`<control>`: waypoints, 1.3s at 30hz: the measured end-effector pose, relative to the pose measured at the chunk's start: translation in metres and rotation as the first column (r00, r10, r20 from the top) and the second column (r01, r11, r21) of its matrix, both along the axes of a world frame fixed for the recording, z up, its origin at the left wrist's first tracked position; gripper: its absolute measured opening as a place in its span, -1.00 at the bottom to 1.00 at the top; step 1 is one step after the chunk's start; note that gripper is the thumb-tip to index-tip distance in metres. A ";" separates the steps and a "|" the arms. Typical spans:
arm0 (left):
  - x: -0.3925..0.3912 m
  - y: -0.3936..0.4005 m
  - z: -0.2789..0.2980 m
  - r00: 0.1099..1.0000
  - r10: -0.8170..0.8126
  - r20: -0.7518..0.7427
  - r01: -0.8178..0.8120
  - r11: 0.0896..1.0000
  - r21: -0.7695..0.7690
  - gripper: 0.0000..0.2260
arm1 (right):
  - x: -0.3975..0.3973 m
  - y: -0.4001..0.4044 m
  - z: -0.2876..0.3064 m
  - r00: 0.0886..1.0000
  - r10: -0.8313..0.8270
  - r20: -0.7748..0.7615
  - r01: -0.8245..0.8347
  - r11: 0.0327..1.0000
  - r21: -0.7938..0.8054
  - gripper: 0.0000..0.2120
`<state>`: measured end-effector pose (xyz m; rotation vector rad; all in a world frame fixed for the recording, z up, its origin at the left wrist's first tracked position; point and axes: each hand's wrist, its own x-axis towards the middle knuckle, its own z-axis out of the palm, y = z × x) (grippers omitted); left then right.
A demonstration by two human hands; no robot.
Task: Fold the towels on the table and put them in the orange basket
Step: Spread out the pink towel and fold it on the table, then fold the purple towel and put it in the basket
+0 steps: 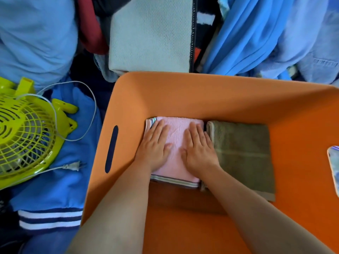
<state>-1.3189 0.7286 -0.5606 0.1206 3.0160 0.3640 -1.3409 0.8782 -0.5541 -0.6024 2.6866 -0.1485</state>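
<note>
I look down into the orange basket (165, 92). A folded pink towel (176, 136) with a striped edge lies on its floor at the left. Beside it on the right lies a folded olive-green towel (244, 154), the two nearly touching. My left hand (154, 145) lies flat on the pink towel's left half with straight fingers. My right hand (199, 145) presses flat on its right half, next to the green towel's edge. Neither hand grips anything.
A lime-green fan (23, 132) with a white cord and plug lies left of the basket on blue clothing (60, 182). Behind the basket are a folded pale grey towel (150, 33) and heaps of blue garments (256, 33). An object's edge (333, 165) shows at far right.
</note>
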 end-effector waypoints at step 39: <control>0.266 0.114 0.499 0.966 -0.167 -0.198 0.084 0.926 -0.369 -0.70 | 0.312 0.123 0.504 0.717 -0.392 -0.577 0.251 0.917 -0.311 -0.70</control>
